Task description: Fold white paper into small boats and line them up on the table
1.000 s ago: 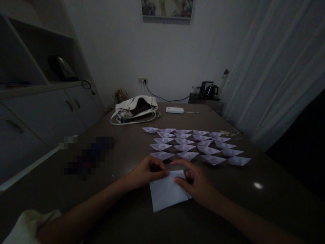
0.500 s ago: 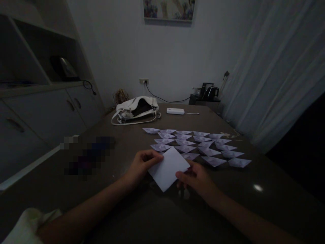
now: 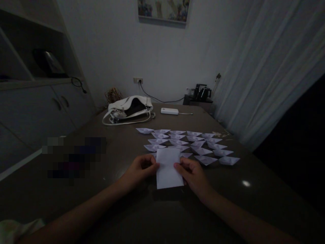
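A white folded sheet of paper (image 3: 168,168) stands upright just above the dark table (image 3: 122,210), held between both my hands. My left hand (image 3: 139,169) pinches its left edge and my right hand (image 3: 193,175) grips its right edge, fingers curled on both. Just beyond the sheet, several folded paper boats (image 3: 189,144) lie in rows on the table.
A white handbag (image 3: 129,109) and a white power bank (image 3: 169,111) with a cable lie at the table's far end. A blurred patch (image 3: 73,157) covers something at the left. Cabinets run along the left wall, a curtain hangs at the right, a kettle (image 3: 201,92) stands behind.
The sheet lay flat on the table a second ago. Both hands lifted it, turned it, and now hold it upright, with its long side vertical.
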Demonstrator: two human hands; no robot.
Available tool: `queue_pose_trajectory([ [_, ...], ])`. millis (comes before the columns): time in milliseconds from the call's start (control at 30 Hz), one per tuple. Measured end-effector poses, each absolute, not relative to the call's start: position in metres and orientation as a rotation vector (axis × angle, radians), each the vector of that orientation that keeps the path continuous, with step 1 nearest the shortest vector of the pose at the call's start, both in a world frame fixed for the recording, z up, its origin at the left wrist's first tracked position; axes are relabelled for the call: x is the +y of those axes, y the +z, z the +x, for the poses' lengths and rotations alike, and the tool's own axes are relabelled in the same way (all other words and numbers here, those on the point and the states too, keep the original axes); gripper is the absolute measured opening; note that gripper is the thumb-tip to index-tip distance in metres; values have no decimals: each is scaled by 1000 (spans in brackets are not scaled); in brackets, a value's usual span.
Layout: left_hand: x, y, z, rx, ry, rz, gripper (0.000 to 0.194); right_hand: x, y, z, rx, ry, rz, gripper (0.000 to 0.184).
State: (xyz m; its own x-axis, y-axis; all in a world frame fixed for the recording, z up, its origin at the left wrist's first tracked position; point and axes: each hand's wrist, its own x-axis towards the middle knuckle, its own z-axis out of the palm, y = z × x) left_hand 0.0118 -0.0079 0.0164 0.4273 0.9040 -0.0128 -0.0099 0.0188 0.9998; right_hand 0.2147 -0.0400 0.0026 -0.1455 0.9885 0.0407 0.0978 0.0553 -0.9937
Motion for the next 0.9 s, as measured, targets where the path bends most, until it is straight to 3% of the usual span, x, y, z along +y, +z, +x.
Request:
queue_pose_trajectory([
  [167,-9,17,9,856,880,1363,34,-42,4,213,-1362,1256,-1104,34],
  [467,-9,10,9,834,1002,1301,31,-46,-1,203,-1358,1650,-954,45],
  [900,-20,12,17,870,1047,1277,33,-50,-7,200,-1416,1562,-926,31],
])
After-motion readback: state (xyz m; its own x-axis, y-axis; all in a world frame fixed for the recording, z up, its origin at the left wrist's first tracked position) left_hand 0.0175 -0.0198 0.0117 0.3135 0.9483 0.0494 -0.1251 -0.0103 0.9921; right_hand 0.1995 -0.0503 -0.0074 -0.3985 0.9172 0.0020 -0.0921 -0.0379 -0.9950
